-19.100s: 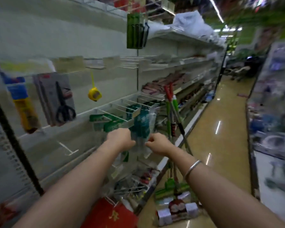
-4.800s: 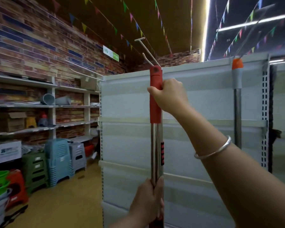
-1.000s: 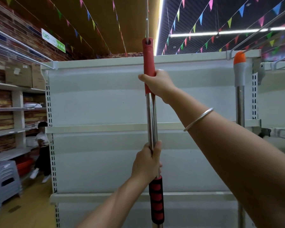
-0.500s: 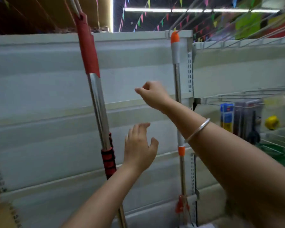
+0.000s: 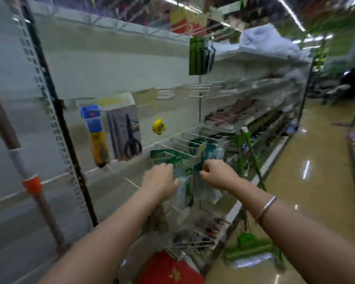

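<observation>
Motion blur softens the whole view. My left hand (image 5: 161, 179) reaches forward to a row of hanging green-and-clear packets (image 5: 184, 181) on wire hooks; its fingers are stretched toward them and it holds nothing that I can see. My right hand (image 5: 218, 174) hovers just right of the same packets with its fingers curled. The blur hides whether it pinches a packet. A silver bangle circles my right wrist.
A mop pole with an orange collar (image 5: 32, 185) leans on the shelf panel at the left. Packaged scissors (image 5: 129, 136), a yellow tape measure (image 5: 159, 126) and a blue-yellow pack (image 5: 94, 130) hang above. Green mops (image 5: 252, 160) stand to the right, beside the aisle floor (image 5: 307, 181).
Both hands let go of the red-handled mop pole, which is out of sight now. The view swung right and down. My hands came down to the hanging packets.
</observation>
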`<state>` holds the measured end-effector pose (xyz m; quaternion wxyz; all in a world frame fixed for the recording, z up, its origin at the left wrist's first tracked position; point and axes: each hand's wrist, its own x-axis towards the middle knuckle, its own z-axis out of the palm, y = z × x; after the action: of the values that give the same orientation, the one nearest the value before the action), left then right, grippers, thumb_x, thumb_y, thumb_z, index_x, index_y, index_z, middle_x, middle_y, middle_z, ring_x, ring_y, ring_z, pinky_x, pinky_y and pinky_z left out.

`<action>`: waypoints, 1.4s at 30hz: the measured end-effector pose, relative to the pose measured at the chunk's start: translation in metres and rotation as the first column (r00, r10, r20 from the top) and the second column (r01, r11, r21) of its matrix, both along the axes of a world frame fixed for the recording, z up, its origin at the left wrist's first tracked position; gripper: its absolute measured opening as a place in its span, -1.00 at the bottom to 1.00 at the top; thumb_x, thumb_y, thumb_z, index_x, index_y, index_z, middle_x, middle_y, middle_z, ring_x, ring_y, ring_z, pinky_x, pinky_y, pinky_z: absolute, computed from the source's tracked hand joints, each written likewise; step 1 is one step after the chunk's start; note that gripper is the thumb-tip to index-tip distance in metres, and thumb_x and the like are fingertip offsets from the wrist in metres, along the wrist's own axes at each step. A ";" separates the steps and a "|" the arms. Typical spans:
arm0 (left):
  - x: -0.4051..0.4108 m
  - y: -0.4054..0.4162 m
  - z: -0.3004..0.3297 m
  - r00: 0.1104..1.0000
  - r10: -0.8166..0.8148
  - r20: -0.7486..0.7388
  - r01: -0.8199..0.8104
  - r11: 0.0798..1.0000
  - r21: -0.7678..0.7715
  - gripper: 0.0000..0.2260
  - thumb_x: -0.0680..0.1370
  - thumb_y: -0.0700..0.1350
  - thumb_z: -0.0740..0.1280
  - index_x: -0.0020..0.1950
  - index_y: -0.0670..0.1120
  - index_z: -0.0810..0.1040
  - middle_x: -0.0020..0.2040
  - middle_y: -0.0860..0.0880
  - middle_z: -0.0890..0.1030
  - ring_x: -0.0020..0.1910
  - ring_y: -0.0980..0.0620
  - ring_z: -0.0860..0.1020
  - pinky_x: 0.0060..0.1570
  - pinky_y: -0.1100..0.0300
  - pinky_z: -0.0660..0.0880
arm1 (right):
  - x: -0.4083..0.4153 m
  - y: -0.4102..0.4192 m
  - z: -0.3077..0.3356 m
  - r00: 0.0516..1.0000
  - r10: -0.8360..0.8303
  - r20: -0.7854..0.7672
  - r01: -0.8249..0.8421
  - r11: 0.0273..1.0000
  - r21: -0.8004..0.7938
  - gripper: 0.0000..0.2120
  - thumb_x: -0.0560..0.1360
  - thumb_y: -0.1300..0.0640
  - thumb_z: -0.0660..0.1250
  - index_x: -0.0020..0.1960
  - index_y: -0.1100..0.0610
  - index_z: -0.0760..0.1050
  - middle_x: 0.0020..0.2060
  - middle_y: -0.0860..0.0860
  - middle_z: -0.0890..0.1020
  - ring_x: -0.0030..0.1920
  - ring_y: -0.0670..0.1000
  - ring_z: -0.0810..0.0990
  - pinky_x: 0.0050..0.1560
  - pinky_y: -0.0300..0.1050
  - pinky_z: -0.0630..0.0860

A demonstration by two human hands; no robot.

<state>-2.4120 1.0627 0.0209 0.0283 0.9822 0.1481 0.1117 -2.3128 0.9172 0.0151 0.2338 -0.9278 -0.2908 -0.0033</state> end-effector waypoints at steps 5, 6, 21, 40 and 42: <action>0.117 -0.087 -0.028 0.989 -0.133 -0.067 0.126 0.987 -0.099 -0.75 0.55 0.05 0.16 0.09 -0.08 0.45 0.08 -0.08 0.53 0.04 -0.10 0.51 -0.06 0.03 0.47 | 0.094 -0.105 -0.037 0.974 -0.210 -0.080 0.207 0.977 -0.045 -0.84 0.50 0.05 0.20 -0.16 0.13 0.43 -0.20 0.08 0.55 -0.16 0.10 0.56 -0.15 -0.03 0.52; 0.139 -0.099 -0.035 0.984 -0.155 -0.082 0.146 0.984 -0.106 -0.75 0.56 0.05 0.16 0.09 -0.08 0.44 0.07 -0.08 0.53 0.03 -0.09 0.51 -0.08 0.05 0.46 | 0.111 -0.121 -0.043 0.966 -0.239 -0.100 0.235 0.971 -0.048 -0.84 0.50 0.05 0.21 -0.16 0.14 0.43 -0.19 0.09 0.55 -0.14 0.11 0.56 -0.12 -0.03 0.53; 0.489 -0.190 -0.108 0.933 -0.320 -0.167 0.241 0.896 -0.373 -0.90 0.57 -0.02 0.21 -0.06 -0.02 0.42 -0.14 0.01 0.50 -0.28 0.13 0.44 -0.32 0.26 0.36 | 0.401 -0.212 -0.118 0.867 -0.366 -0.339 0.365 0.928 -0.068 -0.70 0.54 0.08 0.20 0.20 0.20 0.47 0.07 0.14 0.59 0.02 0.10 0.58 -0.13 -0.11 0.47; 0.785 -0.242 -0.187 0.963 -0.058 -0.263 -0.041 0.933 -0.358 -0.82 0.56 0.04 0.15 -0.12 -0.04 0.40 -0.04 -0.09 0.60 -0.01 -0.11 0.57 -0.10 0.09 0.45 | 0.723 -0.251 -0.219 0.896 -0.101 -0.433 -0.023 0.962 -0.271 -0.76 0.54 0.05 0.19 0.12 0.15 0.47 0.05 0.13 0.56 -0.04 0.11 0.55 -0.19 -0.15 0.37; 0.802 -0.237 -0.196 0.965 -0.005 -0.263 -0.107 0.907 -0.408 -0.82 0.56 0.03 0.16 -0.15 -0.04 0.40 -0.04 -0.13 0.60 0.00 -0.15 0.56 -0.08 0.07 0.46 | 0.742 -0.242 -0.230 0.896 -0.073 -0.438 -0.055 0.961 -0.271 -0.82 0.53 0.08 0.19 0.05 0.14 0.45 0.04 0.16 0.56 -0.01 0.14 0.56 -0.19 -0.13 0.37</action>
<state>-1.6104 0.8262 -0.1754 0.2155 0.9551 0.1968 -0.0509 -1.5709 0.6750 -0.2147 0.1621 -0.9287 -0.2230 0.2480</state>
